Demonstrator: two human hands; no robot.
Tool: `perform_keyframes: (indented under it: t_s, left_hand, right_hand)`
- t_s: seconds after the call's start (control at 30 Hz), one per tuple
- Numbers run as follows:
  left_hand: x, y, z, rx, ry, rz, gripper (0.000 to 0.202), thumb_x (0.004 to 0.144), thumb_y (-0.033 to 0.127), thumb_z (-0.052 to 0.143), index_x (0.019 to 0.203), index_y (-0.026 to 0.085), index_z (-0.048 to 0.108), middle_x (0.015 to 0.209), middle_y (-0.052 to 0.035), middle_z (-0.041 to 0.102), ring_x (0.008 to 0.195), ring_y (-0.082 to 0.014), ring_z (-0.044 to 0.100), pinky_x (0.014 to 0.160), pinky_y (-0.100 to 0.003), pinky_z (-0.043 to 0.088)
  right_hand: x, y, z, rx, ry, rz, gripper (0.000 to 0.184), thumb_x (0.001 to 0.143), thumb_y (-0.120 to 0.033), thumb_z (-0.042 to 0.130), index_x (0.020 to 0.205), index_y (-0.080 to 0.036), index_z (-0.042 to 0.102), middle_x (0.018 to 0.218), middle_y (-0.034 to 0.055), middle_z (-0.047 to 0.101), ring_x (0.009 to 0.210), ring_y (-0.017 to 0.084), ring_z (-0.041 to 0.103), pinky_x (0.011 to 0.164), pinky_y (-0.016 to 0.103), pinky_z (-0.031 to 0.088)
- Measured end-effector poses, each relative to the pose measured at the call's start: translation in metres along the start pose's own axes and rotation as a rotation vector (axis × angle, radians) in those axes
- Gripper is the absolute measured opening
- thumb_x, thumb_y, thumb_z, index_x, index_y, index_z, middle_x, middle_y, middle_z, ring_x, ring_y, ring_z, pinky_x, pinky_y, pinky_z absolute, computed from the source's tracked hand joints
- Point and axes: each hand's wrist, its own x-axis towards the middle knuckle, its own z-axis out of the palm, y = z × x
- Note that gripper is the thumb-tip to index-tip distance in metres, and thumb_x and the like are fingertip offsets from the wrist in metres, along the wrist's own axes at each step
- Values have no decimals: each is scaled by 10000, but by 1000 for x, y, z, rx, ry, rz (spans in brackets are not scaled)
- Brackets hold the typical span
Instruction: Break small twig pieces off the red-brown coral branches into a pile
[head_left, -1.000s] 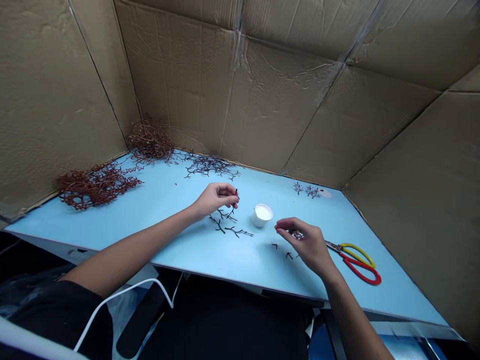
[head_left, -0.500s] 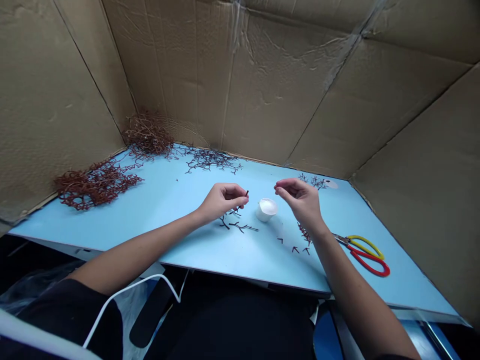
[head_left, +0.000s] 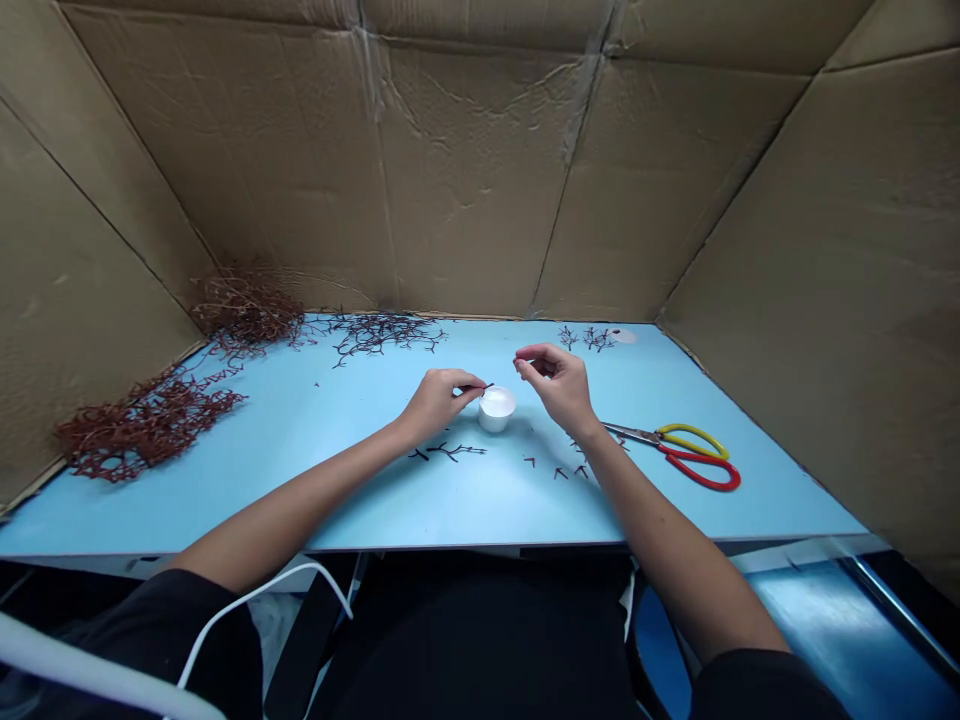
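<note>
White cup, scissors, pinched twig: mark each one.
white cup (head_left: 496, 418), head view, on its side wall.
scissors (head_left: 657, 438), head view, at the pivot where blades meet handles.
twig (head_left: 484, 386), head view, on the bare end sticking out above the cup's rim.

Single head view, looking forward-down, table (head_left: 315, 500) near, cardboard walls (head_left: 465, 190) behind.

Your desk (head_left: 360, 510) is light blue, the twig (head_left: 486, 386) in your left hand (head_left: 435, 400) dark, the cup (head_left: 496, 408) beside it white, the scissors (head_left: 670, 452) by your right hand (head_left: 559, 385) red-and-yellow.
</note>
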Motion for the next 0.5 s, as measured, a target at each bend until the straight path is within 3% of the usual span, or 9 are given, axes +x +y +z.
perform_keyframes:
  t_s: [0.2, 0.33, 0.5]
  left_hand:
    - [-6, -10, 2, 49, -33, 65, 226, 998, 286, 620, 1048, 230, 834, 1024, -89, 821, 827, -224, 738, 770, -345, 582]
    - [-9, -14, -2, 66, -26, 50, 259, 1013, 354, 611, 1079, 242, 834, 912, -75, 800, 752, -216, 714, 749, -348, 565]
    - [-11, -13, -2, 78, -22, 56, 249, 1006, 355, 622, 1088, 251, 833, 1017, -80, 831, 881, -246, 749, 828, -368, 575]
  right_hand:
    - [0, -2, -1, 2, 19, -33, 237, 882, -440, 734, 953, -217, 769, 853, 46, 786, 707, 178, 681, 692, 337, 551]
    - [-1, -1, -1, -4, 22, -28, 255, 884, -470, 735, 947, -224, 766, 874, 46, 789, 700, 173, 674, 687, 333, 543]
    - [-2, 2, 0, 4, 17, -27, 229, 885, -442, 735, 945, -224, 772, 879, 44, 789, 677, 162, 642, 653, 321, 520]
